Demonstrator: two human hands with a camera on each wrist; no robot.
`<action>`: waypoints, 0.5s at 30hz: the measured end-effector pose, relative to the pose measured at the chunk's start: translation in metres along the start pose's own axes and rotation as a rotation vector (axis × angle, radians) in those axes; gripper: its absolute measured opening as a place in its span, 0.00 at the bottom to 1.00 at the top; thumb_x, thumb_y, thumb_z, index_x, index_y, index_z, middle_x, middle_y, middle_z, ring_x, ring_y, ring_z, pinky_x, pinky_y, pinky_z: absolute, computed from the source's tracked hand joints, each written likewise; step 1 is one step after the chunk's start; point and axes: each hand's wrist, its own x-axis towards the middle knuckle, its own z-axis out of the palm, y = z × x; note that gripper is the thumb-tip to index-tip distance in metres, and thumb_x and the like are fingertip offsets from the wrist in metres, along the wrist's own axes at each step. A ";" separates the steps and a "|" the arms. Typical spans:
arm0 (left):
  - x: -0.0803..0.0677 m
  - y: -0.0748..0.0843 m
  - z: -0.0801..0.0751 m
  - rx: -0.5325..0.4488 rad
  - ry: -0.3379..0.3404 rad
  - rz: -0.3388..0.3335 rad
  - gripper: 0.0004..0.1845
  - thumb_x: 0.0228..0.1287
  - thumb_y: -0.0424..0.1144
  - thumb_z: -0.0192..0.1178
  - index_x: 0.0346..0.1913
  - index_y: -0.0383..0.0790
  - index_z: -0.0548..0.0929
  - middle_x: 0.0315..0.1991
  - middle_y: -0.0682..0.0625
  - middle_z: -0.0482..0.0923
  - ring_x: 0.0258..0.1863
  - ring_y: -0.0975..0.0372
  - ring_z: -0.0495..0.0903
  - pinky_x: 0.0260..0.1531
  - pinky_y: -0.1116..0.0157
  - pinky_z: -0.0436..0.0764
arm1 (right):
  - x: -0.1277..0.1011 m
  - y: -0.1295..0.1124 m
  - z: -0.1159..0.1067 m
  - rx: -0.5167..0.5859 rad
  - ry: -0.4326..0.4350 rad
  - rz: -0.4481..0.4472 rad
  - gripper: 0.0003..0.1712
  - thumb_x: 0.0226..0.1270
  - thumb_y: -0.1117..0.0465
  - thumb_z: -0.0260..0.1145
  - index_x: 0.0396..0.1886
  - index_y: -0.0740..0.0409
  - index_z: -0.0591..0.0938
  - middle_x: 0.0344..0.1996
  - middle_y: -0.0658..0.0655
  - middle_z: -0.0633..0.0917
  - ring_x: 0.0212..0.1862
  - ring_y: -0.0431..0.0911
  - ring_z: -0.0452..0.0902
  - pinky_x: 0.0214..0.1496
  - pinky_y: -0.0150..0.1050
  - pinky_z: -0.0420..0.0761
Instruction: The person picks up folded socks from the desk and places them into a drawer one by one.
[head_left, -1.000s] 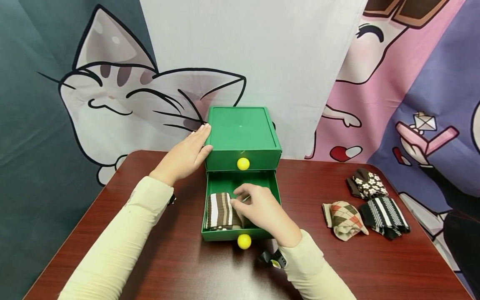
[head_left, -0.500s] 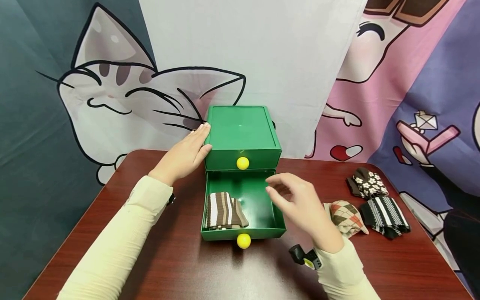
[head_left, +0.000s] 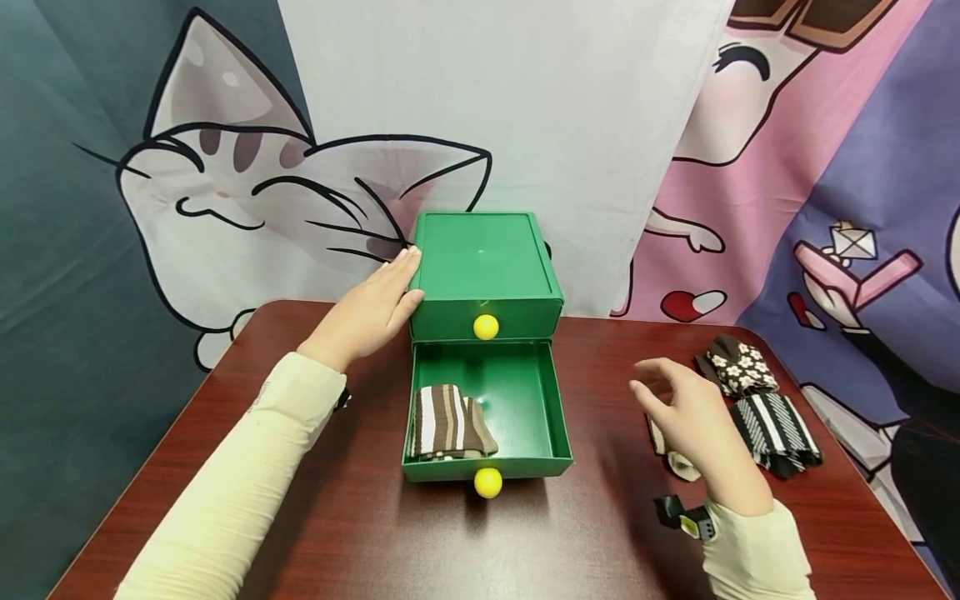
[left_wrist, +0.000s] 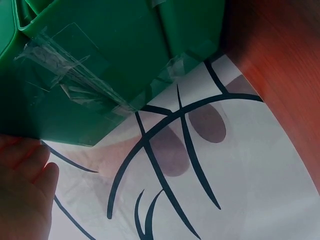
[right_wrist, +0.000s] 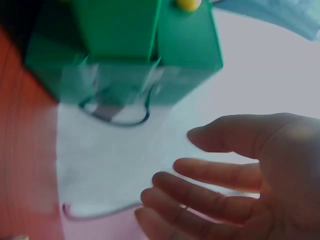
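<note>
A green two-drawer box (head_left: 480,254) stands on the table, its lower drawer (head_left: 525,408) pulled out. Folded brown striped socks (head_left: 450,423) lie in the drawer's left front part. My left hand (head_left: 367,312) rests with straight fingers along the upper left side of the box. Over the table at the right, my right hand (head_left: 693,417) holds nothing, thumb and fingers apart, as the right wrist view also shows. It partly covers a pair of argyle socks (head_left: 682,467) in the head view. Beside it lie black-and-white striped socks (head_left: 776,433) and brown flowered socks (head_left: 738,367).
The upper drawer is shut, with a yellow knob (head_left: 486,327); a second knob (head_left: 488,482) sits on the lower drawer's front. Clear tape (left_wrist: 75,75) runs along the box's side. A printed cloth (head_left: 495,100) hangs behind the reddish-brown table (head_left: 337,517).
My right hand has left the striped socks in the drawer and moved right, over the argyle socks. My left hand stays on the box.
</note>
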 end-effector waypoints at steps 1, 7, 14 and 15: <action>0.000 0.000 0.000 0.001 0.001 0.001 0.33 0.83 0.46 0.43 0.79 0.27 0.52 0.79 0.36 0.51 0.79 0.47 0.50 0.80 0.56 0.47 | -0.001 0.006 -0.002 -0.014 -0.020 0.027 0.17 0.74 0.57 0.65 0.55 0.63 0.82 0.46 0.63 0.87 0.41 0.54 0.87 0.47 0.58 0.84; 0.000 0.000 0.000 0.002 -0.005 -0.005 0.33 0.83 0.46 0.43 0.79 0.27 0.52 0.80 0.37 0.51 0.80 0.48 0.49 0.80 0.56 0.47 | -0.006 0.038 -0.009 -0.090 -0.117 0.164 0.25 0.74 0.55 0.64 0.59 0.72 0.78 0.41 0.67 0.88 0.40 0.58 0.87 0.46 0.63 0.81; -0.001 0.001 -0.001 -0.005 -0.004 -0.008 0.33 0.83 0.46 0.43 0.79 0.27 0.52 0.80 0.37 0.51 0.80 0.49 0.49 0.80 0.56 0.48 | -0.009 0.066 -0.012 -0.175 -0.218 0.276 0.31 0.73 0.54 0.61 0.57 0.82 0.75 0.52 0.81 0.80 0.53 0.75 0.76 0.52 0.67 0.78; -0.001 0.001 0.000 -0.006 -0.005 -0.008 0.33 0.83 0.46 0.43 0.79 0.28 0.52 0.80 0.37 0.51 0.80 0.49 0.49 0.80 0.56 0.48 | -0.009 0.070 -0.012 -0.186 -0.236 0.288 0.32 0.73 0.53 0.60 0.56 0.83 0.74 0.52 0.81 0.79 0.53 0.76 0.75 0.52 0.67 0.78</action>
